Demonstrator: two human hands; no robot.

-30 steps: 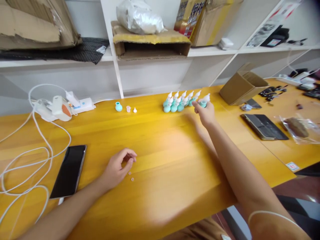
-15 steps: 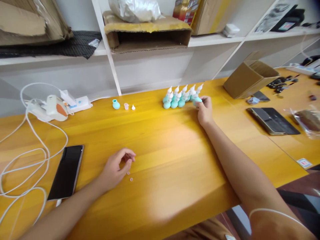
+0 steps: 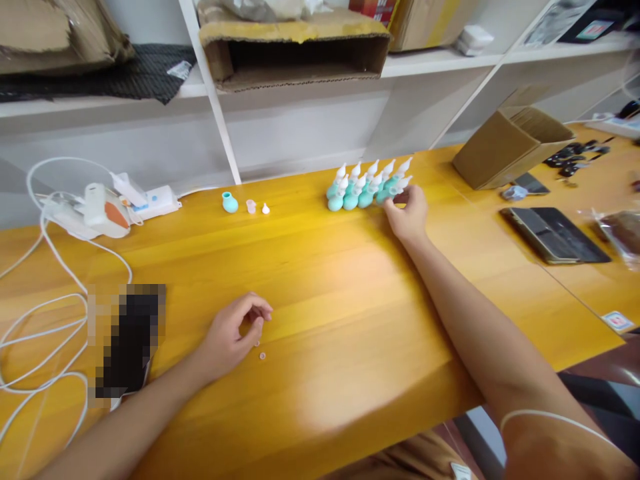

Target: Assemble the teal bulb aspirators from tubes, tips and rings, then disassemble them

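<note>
The end bulb (image 3: 396, 191), teal with a white tip, was held slightly raised at the right of the cluster a second ago. It is now seen set down on the table (image 3: 350, 300), upright, at the right end of the front row of the bulb cluster (image 3: 363, 189), so that row is longer by one piece. The right hand (image 3: 409, 212) has been lowered with it and is kept at its base. Thumb and fingers are only narrowly parted around the teal belly and touch it, but whether it is still pinched or merely steadied cannot be told. The rest of the cluster stands just left of that grip, in two tight rows. Well to the left of it, three separate parts are laid in a line: a bare teal bulb (image 3: 230, 202), a small pinkish cup (image 3: 251, 207) and a white tip (image 3: 265, 209). Nearer the body, the left hand (image 3: 231, 337) is rested on the wood, loosely curled with thumb and forefinger almost closed. Whether anything is gripped there cannot be told. Two tiny clear rings (image 3: 263, 356) lie by its fingertips. A cardboard box (image 3: 513, 150) stands beyond the right hand, to its right.
</note>
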